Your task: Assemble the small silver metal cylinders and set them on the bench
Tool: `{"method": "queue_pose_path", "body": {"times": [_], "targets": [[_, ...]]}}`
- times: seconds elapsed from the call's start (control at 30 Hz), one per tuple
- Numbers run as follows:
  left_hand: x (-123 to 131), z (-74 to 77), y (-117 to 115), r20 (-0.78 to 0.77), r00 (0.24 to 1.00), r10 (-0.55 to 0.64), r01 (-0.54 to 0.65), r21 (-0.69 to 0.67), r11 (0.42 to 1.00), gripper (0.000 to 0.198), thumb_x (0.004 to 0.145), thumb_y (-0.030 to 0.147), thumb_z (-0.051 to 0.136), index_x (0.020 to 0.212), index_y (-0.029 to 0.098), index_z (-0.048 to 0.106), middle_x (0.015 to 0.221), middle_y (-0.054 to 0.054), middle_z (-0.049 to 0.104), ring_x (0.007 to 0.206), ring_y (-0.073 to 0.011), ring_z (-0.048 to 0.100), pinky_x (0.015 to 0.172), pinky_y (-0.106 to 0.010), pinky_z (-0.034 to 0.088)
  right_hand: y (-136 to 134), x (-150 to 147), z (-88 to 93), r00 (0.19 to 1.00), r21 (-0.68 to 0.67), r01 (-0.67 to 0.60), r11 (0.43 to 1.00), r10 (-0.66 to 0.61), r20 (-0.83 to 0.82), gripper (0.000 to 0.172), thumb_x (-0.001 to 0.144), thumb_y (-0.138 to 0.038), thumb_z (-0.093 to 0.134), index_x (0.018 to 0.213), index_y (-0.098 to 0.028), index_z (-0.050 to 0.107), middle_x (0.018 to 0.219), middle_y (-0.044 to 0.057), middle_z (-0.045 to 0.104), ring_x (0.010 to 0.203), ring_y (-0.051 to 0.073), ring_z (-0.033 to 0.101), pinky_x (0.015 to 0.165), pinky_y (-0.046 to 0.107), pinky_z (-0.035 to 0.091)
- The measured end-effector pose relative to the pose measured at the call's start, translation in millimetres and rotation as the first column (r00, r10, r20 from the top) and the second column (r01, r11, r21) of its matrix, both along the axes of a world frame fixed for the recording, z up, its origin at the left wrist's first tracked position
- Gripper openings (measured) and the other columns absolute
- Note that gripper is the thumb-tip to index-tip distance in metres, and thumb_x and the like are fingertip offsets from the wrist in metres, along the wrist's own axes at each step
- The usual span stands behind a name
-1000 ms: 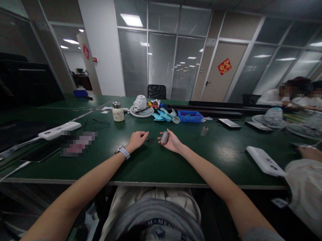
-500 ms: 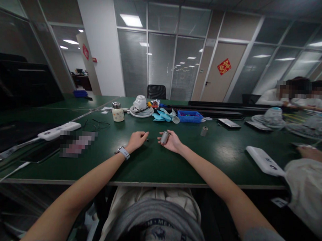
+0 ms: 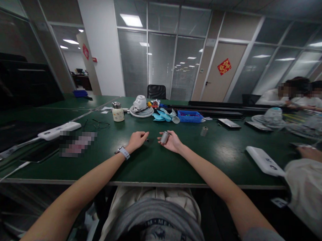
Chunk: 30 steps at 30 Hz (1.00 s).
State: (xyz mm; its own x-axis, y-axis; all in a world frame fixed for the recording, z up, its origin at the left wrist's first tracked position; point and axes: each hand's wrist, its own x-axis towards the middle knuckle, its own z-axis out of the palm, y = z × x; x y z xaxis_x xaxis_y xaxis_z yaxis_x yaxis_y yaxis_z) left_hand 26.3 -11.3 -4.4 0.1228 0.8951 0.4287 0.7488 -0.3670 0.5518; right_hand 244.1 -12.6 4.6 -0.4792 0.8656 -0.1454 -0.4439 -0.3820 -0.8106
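My right hand (image 3: 173, 141) is wrapped round a small silver metal cylinder (image 3: 165, 137), palm turned up, just above the green table (image 3: 158, 170). To its left, my left hand (image 3: 137, 140) is closed, its thumb and fingers pressed together; a tiny dark piece (image 3: 147, 139) shows by the fingertips, too small to identify. The two hands are apart. A second silver cylinder (image 3: 204, 131) stands on the table to the right of my right hand.
Beyond my hands lie a white fan part (image 3: 140, 107), light-blue fan blades (image 3: 162, 115), a blue basket (image 3: 190, 116) and a cream bottle (image 3: 118, 114). White power strips lie left (image 3: 59, 131) and right (image 3: 265, 160). People sit at right.
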Motion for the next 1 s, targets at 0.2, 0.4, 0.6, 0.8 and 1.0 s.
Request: {"method": "queue_pose_path", "body": {"times": [0.2,0.4,0.6,0.8,1.0], "targets": [[1.2,2.0,-1.3,-0.008,1.0,0.01,-0.01,-0.002,1.0,0.051,0.086,0.053,0.036,0.055,0.017,0.057,0.051,-0.001,0.054,0.054,-0.0141,0.048,0.056,-0.026,0.028,1.6,-0.9,-1.1,1.0,-0.002,0.0,1.0,0.0,0.001,0.037,0.093,-0.037,0.026,0.104,-0.014,0.053,0.077,0.011,0.063,0.067,0.022,0.063,0.052,0.028,0.047],[1.3,1.9,-1.2,-0.015,1.0,0.011,-0.011,0.006,1.0,0.052,0.086,0.053,0.035,0.055,0.018,0.057,0.051,-0.001,0.055,0.054,-0.0141,0.048,0.056,-0.026,0.029,0.6,-1.5,0.0,1.0,-0.001,0.009,1.0,-0.009,0.014,0.036,0.094,-0.037,0.025,0.103,-0.015,0.053,0.077,0.01,0.063,0.067,0.021,0.063,0.052,0.028,0.047],[0.8,0.4,-0.7,-0.006,1.0,0.002,-0.002,0.008,1.0,0.051,0.086,0.052,0.036,0.056,0.017,0.058,0.051,-0.001,0.055,0.054,-0.0139,0.048,0.056,-0.026,0.029,-1.0,-1.5,1.6,0.999,-0.004,0.017,1.0,-0.017,0.03,0.036,0.095,-0.038,0.026,0.103,-0.015,0.053,0.078,0.01,0.062,0.069,0.021,0.063,0.054,0.028,0.047],[0.4,-0.5,0.8,-0.004,1.0,0.002,-0.002,0.004,1.0,0.052,0.086,0.053,0.036,0.055,0.017,0.056,0.051,-0.001,0.055,0.054,-0.0138,0.047,0.056,-0.026,0.029,-1.1,-1.3,1.0,1.0,0.002,0.007,1.0,-0.007,0.027,0.036,0.095,-0.038,0.025,0.103,-0.015,0.052,0.078,0.009,0.062,0.068,0.02,0.063,0.053,0.027,0.048],[0.6,0.4,-0.4,0.007,1.0,-0.006,0.006,-0.002,1.0,0.052,0.086,0.054,0.036,0.055,0.018,0.056,0.051,-0.001,0.055,0.054,-0.0145,0.048,0.056,-0.026,0.029,-0.8,-2.2,1.7,0.999,0.005,0.009,1.0,-0.009,0.032,0.037,0.095,-0.038,0.025,0.103,-0.015,0.052,0.076,0.009,0.062,0.068,0.02,0.063,0.053,0.027,0.048]]}}
